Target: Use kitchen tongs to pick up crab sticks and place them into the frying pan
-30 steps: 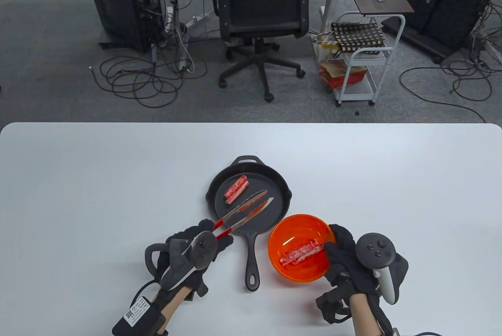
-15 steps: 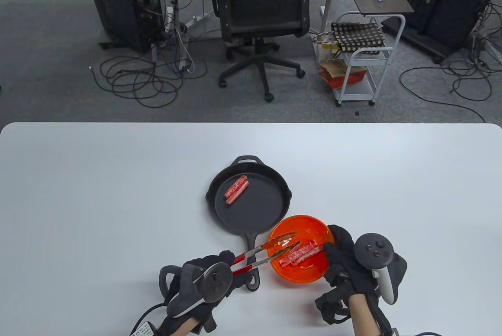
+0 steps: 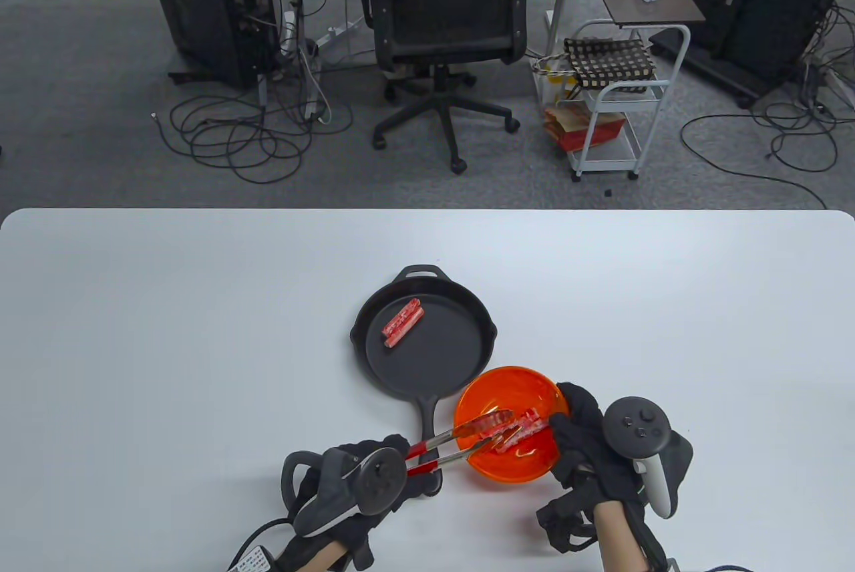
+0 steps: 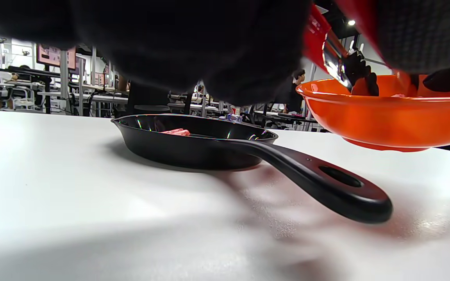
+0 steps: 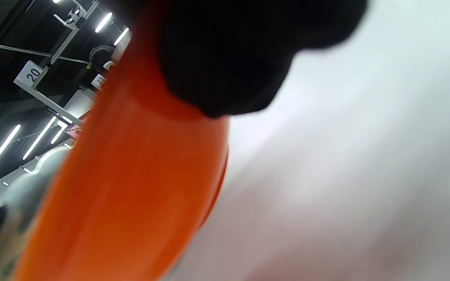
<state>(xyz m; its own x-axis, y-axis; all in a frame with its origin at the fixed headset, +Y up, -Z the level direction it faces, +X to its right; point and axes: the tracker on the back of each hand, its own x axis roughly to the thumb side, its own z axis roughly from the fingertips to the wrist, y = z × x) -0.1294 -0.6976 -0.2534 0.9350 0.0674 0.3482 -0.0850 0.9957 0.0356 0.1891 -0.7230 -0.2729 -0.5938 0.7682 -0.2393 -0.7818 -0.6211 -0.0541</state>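
A: Where are your crab sticks [image 3: 518, 430] now?

B: The ones left lie in the orange bowl [image 3: 528, 391], near its middle. One pair [image 3: 403, 322] already rests in the pan [image 3: 427, 338], on its far-left part. The pan sits just beyond the bowl, rims almost touching, and its handle runs back toward you.

A: What has changed in the last second?

B: A second ago your tongs [image 3: 461, 440] hung open over the pan, with nothing in them. Half a second ago you had swung them into the bowl, tips apart, just left of the sticks. Now the tips have drawn closer together and reach the left end of the sticks. Whether they truly pinch one, I cannot tell; the red tips and red sticks blur together.

A: And your hands?

B: Your left hand [image 3: 364, 482] curls round the tongs' red handles, low over the pan handle; its grip is narrowing on them. Your right hand [image 3: 588, 438] holds the bowl's right rim, fingers wrapped over the edge, as it did a second ago, and the bowl has barely shifted.

A: What does that mean for the task?

B: I judge one delivery done and the next grasp under way. Squeeze firmly before you lift; the sticks lie close together and one may slip out.
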